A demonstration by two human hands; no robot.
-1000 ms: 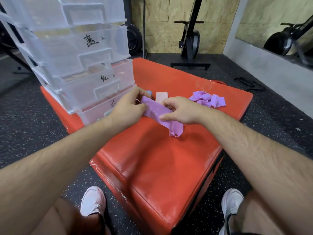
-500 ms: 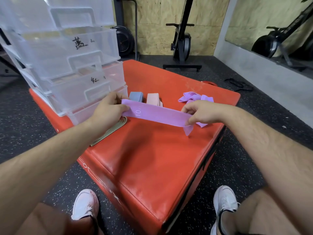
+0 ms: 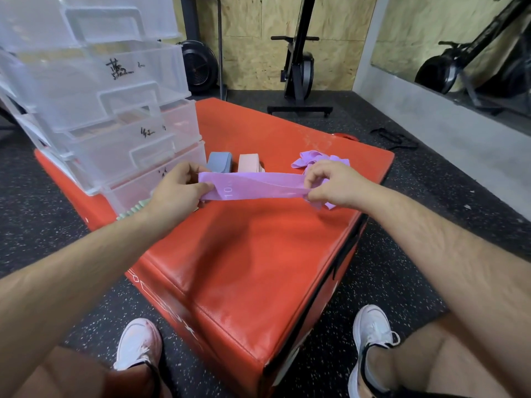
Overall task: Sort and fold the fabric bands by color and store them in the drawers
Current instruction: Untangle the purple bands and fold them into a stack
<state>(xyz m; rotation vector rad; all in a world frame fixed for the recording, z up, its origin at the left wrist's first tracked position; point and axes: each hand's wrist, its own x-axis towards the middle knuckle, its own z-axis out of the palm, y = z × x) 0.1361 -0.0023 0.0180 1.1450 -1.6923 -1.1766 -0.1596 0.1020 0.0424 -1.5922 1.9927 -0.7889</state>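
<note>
A purple band [image 3: 253,186] is held stretched flat above the far part of the red padded box [image 3: 253,268], between the 2 hands. Its left end is pinched by the left hand [image 3: 175,191], thumb on top and fingers beneath; its right end is pinched by the right hand [image 3: 330,183], with a short tail of fabric hanging below the fingers. A printed "10" is visible near the left end.

Just beyond the band, a folded blue band [image 3: 219,161] and a folded pink band [image 3: 250,162] are seen side by side on the box, and a loose heap of purple bands [image 3: 310,159] lies at the far right. A green band [image 3: 135,210] is partly hidden under the left wrist. The stack of clear drawers [image 3: 115,110] stands at the far left, with handwritten labels on the fronts.

The step in hand appears to be the straightening of this band before folding. The next move probably calls for 1 end to be brought over onto the other with the edges kept aligned, so that a neat fold is formed. Which drawer is meant for purple cannot be told from the labels.
</note>
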